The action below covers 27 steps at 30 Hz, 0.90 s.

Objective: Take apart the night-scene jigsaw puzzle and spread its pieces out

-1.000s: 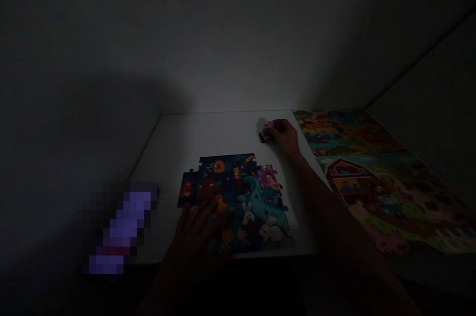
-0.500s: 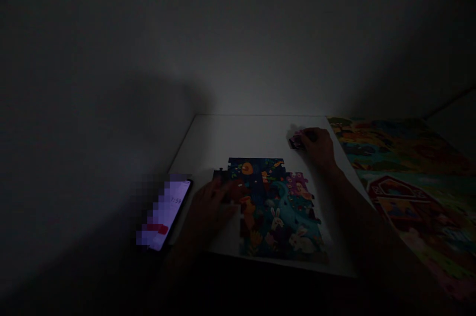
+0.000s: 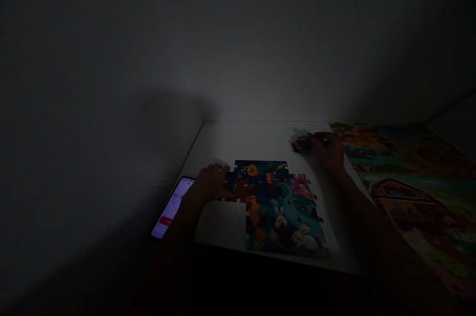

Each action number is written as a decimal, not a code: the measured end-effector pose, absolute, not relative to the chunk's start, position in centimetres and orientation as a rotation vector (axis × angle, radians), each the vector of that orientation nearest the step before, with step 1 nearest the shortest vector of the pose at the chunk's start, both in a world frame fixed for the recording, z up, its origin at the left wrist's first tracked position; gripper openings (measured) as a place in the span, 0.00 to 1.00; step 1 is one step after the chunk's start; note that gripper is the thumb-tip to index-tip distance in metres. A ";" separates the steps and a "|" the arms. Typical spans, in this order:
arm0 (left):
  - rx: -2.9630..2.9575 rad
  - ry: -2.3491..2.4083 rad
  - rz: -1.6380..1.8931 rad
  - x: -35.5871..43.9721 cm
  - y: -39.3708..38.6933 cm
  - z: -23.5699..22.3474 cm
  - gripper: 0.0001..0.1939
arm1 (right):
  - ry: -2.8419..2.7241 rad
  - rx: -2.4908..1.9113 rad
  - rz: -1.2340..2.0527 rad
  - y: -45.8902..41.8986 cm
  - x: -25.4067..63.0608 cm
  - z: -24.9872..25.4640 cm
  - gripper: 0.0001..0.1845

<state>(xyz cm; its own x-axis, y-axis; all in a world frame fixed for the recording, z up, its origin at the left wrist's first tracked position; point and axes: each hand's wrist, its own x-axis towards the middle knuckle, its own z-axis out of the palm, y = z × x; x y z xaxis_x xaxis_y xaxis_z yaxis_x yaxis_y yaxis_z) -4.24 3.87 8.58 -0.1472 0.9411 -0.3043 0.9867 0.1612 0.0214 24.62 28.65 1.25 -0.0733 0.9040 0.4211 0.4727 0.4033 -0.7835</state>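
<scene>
A partly joined jigsaw puzzle [image 3: 278,202] with rabbits, a blue long-necked dinosaur and other animals lies on the white tabletop. At its left edge, my left hand [image 3: 211,183] has thumb and fingers closed around a dark puzzle piece [image 3: 229,183] that touches the joined part. Beyond the puzzle's upper right corner, my right hand [image 3: 330,150] pinches a small group of purple and dark puzzle pieces [image 3: 302,143]. These sit low over the table; whether they touch it I cannot tell. The fingers partly hide them.
A phone with a lit timer screen [image 3: 173,207] lies at the table's left edge, partly behind my left forearm. Large colourful farm pictures [image 3: 405,197] spread along the right side. The room is dim, with a pale wall [image 3: 260,58] behind the white table [image 3: 253,137].
My left hand has shifted up and away from over the puzzle to its left edge, fingers now around a piece there. My right hand has moved slightly right. The view has shifted a little.
</scene>
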 end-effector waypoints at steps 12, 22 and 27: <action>1.870 2.168 -0.451 -3.3 5.7 10.4 0.31 | -1.698 -1.182 0.525 28.7 24.7 1.6 0.15; 1.749 2.176 -0.251 -3.9 5.1 10.2 0.21 | -1.554 -1.281 0.553 29.8 25.5 0.8 0.15; 1.742 2.069 -0.031 -6.1 5.4 8.6 0.20 | -1.498 -1.277 0.517 30.4 25.7 0.3 0.13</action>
<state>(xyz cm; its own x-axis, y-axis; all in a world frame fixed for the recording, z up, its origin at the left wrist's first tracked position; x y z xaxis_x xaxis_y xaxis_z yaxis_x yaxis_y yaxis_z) -6.07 5.41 8.59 -0.1158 0.9341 -0.3378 0.9438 0.2094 0.2556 25.65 30.41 0.35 0.1216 0.8959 0.4273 0.4413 0.3368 -0.8317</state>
